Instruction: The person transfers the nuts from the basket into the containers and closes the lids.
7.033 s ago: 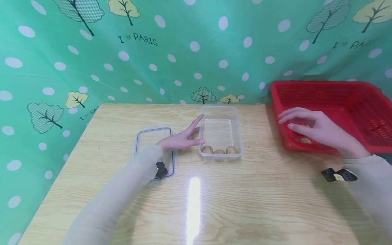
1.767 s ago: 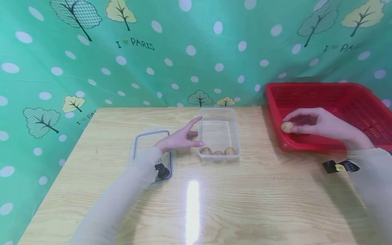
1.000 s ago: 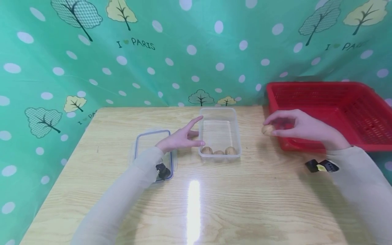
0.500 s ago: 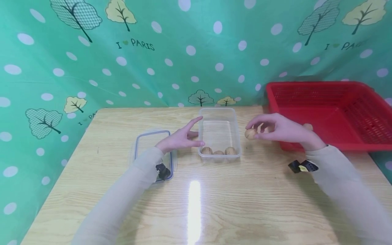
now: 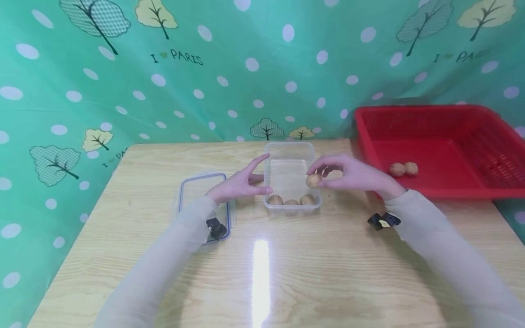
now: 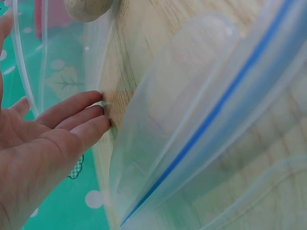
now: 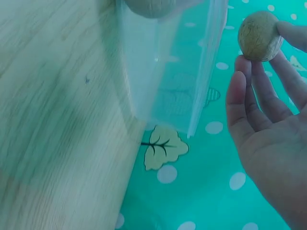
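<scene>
A clear plastic food container (image 5: 292,143) stands mid-table with three walnuts (image 5: 275,200) in a row along its near wall. My right hand (image 5: 348,173) pinches another walnut (image 5: 313,181) between thumb and fingertips at the container's right rim; the right wrist view shows this walnut (image 7: 260,36) held up above the rim's level. My left hand (image 5: 242,184) lies against the container's left side, thumb and fingers spread, and the left wrist view has its straight fingers (image 6: 79,120) beside the clear wall.
A clear lid with a blue seal (image 5: 205,175) lies on the table under my left wrist. At the right stands a red plastic basket (image 5: 443,193) with two walnuts (image 5: 404,169) on its floor. A green patterned cloth (image 5: 229,54) hangs behind the wooden table (image 5: 320,269).
My right hand has taken a walnut out of the red basket and carried it left to the container's rim. My left hand has stayed at the container's left side.
</scene>
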A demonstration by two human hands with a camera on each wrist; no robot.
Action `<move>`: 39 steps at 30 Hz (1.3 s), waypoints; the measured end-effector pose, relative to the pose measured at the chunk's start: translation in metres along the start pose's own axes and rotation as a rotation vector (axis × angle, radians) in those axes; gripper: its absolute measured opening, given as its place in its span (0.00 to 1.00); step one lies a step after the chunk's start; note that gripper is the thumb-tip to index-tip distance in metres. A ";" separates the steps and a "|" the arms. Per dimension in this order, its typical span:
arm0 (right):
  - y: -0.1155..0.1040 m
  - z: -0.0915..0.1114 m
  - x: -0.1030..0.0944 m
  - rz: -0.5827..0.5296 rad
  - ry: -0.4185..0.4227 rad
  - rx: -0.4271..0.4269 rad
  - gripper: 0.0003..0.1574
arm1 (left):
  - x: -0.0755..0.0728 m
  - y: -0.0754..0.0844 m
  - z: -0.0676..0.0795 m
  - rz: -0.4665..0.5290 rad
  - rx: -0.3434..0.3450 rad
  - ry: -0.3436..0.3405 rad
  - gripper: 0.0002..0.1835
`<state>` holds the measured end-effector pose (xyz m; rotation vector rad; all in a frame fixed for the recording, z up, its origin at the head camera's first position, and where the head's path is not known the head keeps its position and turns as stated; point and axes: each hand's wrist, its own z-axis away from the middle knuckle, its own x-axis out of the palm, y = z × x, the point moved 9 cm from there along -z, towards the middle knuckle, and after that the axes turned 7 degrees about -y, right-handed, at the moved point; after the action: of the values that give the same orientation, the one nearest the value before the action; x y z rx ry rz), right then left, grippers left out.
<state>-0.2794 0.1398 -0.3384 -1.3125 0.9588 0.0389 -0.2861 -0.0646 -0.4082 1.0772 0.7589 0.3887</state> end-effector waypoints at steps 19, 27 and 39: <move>-0.010 -0.046 0.030 -0.054 -0.084 -0.085 0.17 | -0.001 0.000 0.002 -0.002 0.016 -0.016 0.54; -0.001 -0.062 0.035 -0.074 -0.109 -0.045 0.17 | 0.001 0.001 0.002 -0.015 0.028 -0.037 0.56; 0.005 -0.083 0.053 -0.033 -0.205 0.020 0.17 | 0.002 -0.004 -0.001 0.015 0.024 -0.054 0.57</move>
<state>-0.2961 0.0478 -0.3700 -1.2782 0.7614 0.1358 -0.2856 -0.0649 -0.4131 1.1124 0.7092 0.3625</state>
